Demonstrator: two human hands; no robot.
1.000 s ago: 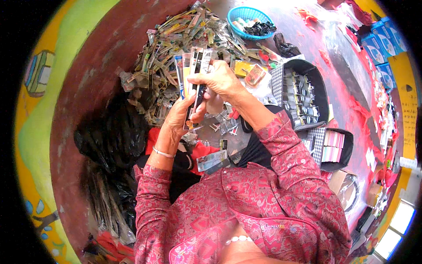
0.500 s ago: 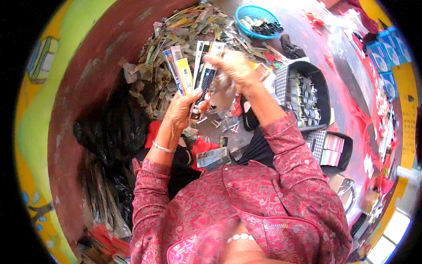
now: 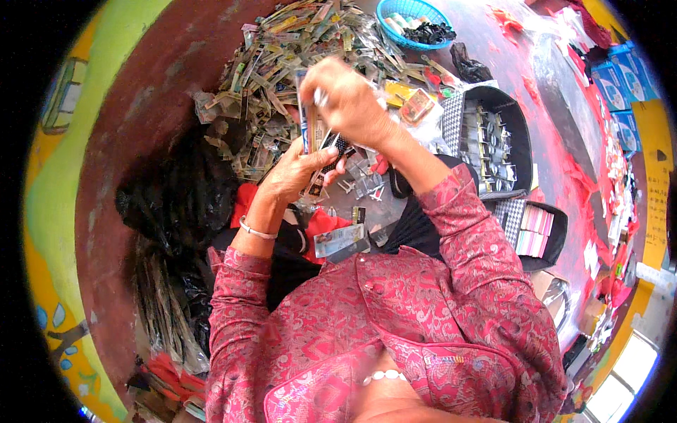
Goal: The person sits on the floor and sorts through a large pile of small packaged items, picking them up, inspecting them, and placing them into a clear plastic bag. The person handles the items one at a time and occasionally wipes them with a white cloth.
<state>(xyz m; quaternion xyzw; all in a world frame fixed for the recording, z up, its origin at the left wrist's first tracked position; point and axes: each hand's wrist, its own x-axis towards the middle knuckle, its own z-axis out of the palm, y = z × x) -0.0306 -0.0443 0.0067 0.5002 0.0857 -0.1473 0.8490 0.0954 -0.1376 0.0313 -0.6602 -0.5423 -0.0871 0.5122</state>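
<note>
My left hand (image 3: pixel 285 173), with a pale bangle at its wrist, grips a bunch of slim printed plastic packets (image 3: pixel 306 130). The bunch stands upright, and a black dotted strip shows beside the thumb. My right hand (image 3: pixel 349 102) is curled over the top of the bunch and hides most of it. Between its fingers is a small whitish bit (image 3: pixel 321 97) too blurred to name. Beyond both hands spreads a big heap of similar flat packets (image 3: pixel 282 49). Below them, small clear packets (image 3: pixel 363 180) lie on the floor.
A blue basket (image 3: pixel 381 21) of small items stands at the back. To the right are a checked box (image 3: pixel 523 116) with rows of packed pieces and a smaller box (image 3: pixel 560 236) of striped cards. A black plastic bag (image 3: pixel 176 190) slumps on the left by the maroon wall (image 3: pixel 106 197).
My right hand has moved left and closed over the top of the bunch. The packets that were fanned out in my left hand are now mostly covered.
</note>
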